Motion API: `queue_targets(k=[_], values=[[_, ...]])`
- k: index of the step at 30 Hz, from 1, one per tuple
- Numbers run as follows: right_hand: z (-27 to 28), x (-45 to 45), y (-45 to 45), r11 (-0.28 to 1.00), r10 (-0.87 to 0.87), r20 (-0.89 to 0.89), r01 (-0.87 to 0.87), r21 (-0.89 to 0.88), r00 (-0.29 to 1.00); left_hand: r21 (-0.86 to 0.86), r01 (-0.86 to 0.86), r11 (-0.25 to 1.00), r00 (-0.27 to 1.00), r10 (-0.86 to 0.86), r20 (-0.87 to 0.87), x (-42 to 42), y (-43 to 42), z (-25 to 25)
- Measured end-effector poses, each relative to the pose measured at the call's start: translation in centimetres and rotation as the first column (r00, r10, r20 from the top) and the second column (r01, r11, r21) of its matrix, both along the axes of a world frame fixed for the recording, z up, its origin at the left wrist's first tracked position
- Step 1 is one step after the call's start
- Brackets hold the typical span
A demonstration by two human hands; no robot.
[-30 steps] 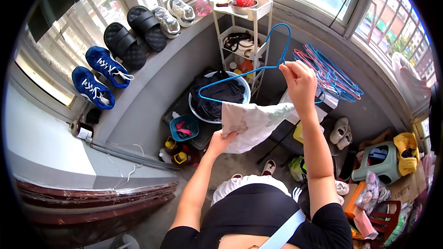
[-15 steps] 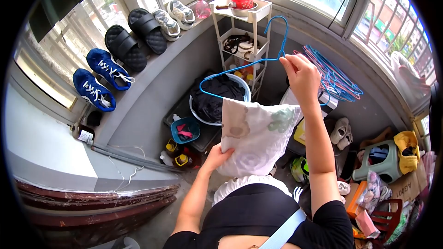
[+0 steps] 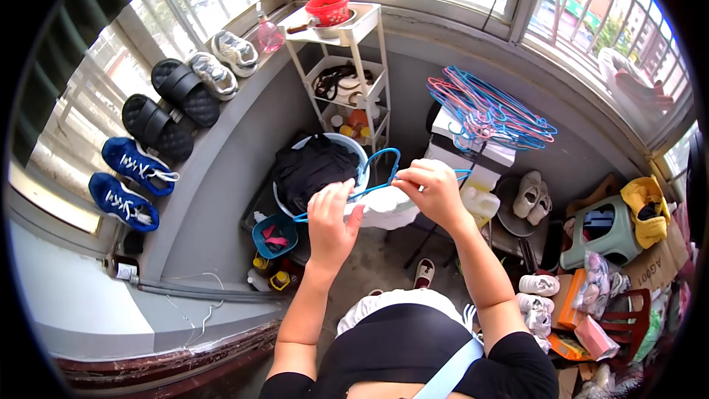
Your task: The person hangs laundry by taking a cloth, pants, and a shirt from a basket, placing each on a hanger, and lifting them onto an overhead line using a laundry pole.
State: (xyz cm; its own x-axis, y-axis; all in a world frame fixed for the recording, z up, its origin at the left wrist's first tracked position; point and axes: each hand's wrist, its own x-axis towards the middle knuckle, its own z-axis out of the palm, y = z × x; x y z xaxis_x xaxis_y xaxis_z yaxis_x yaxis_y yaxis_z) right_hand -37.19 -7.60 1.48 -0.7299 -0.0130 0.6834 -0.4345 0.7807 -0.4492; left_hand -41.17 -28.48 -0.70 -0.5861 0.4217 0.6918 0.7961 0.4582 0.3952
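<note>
A blue clothes hanger (image 3: 383, 152) is in front of me, its hook upward and its arms reaching out past both hands. A white cloth (image 3: 382, 208) hangs at the hanger's bar between my hands; its faded print, visible earlier, is out of sight. My left hand (image 3: 330, 223) is closed on the cloth at the left side, against the bar. My right hand (image 3: 433, 189) pinches at the hanger close to the base of the hook, with cloth at its fingertips. Exactly how the cloth lies over the bar is partly hidden by my fingers.
Behind the hands stands a basin (image 3: 361, 149) of dark clothes (image 3: 314, 170), beside a small blue basket (image 3: 275, 236). A white shelf rack (image 3: 369, 26) is at the back. Several hangers (image 3: 491, 107) lie on a white box (image 3: 473, 149). Shoes and slippers (image 3: 185, 92) line the sill.
Both hands have come together at the hanger. The right hand lowered the hanger, and the left hand moved up with the cloth to its bar. The view has shifted to the right.
</note>
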Motion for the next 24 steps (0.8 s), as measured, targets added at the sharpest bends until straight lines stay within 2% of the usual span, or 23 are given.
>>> queue_targets(k=[1, 4, 5, 7, 9, 12, 15, 18, 20, 21, 22, 24], values=[[-0.6, -0.1, 0.7, 1.000, 0.003, 0.004, -0.003, -0.010, 1.000, 0.000, 0.052, 0.999, 0.984, -0.051, 0.169, -0.2, 1.0, 0.2], [-2.6, -0.3, 4.4, 0.998, 0.052, 0.087, -0.048, -0.047, 0.995, 0.058, 0.056, 0.997, 0.953, -0.071, 0.293, 0.0, 4.8, -0.4], [-3.4, -0.1, 5.5, 0.999, 0.038, 0.159, -0.034, -0.030, 0.987, 0.056, 0.051, 0.997, 0.949, -0.065, 0.308, 0.1, 5.6, -0.9], [-5.0, -0.1, 7.6, 0.995, -0.023, 0.072, 0.029, -0.092, 0.997, 0.027, 0.023, 0.999, 0.937, -0.031, 0.348, 0.3, 7.1, -1.4], [-7.8, 0.2, 9.9, 0.960, -0.132, 0.108, 0.154, -0.234, 0.985, 0.048, 0.006, 0.999, 0.928, -0.024, 0.371, 0.0, 8.3, -2.3], [-12.5, 0.4, 13.7, 0.852, -0.383, 0.106, 0.396, -0.343, 0.918, 0.055, -0.038, 0.998, 0.898, 0.010, 0.439, -0.1, 9.9, -3.2], [-17.9, -0.2, 17.6, 0.601, -0.445, 0.268, 0.507, -0.618, 0.854, 0.064, -0.076, 0.995, 0.869, 0.034, 0.494, 0.0, 11.2, -3.7], [-23.9, -1.8, 21.4, 0.495, -0.496, 0.508, 0.709, -0.502, 0.705, 0.039, -0.100, 0.994, 0.860, 0.067, 0.506, 0.3, 12.5, -3.7], [-28.0, -3.6, 23.7, 0.500, -0.461, 0.547, 0.714, -0.490, 0.699, 0.031, -0.110, 0.993, 0.852, 0.078, 0.519, 0.3, 13.2, -3.7], [-28.0, -4.2, 23.9, 0.503, -0.442, 0.567, 0.715, -0.485, 0.695, 0.030, -0.117, 0.993, 0.849, 0.084, 0.522, 0.4, 13.6, -3.9], [-27.9, -4.6, 24.0, 0.500, -0.499, 0.538, 0.733, -0.461, 0.679, 0.028, -0.125, 0.992, 0.846, 0.091, 0.526, 0.4, 13.8, -4.2], [-26.5, -4.1, 24.0, 0.478, -0.375, 0.700, 0.774, -0.416, 0.608, 0.017, -0.135, 0.991, 0.843, 0.106, 0.527, 0.5, 14.3, -4.4]])
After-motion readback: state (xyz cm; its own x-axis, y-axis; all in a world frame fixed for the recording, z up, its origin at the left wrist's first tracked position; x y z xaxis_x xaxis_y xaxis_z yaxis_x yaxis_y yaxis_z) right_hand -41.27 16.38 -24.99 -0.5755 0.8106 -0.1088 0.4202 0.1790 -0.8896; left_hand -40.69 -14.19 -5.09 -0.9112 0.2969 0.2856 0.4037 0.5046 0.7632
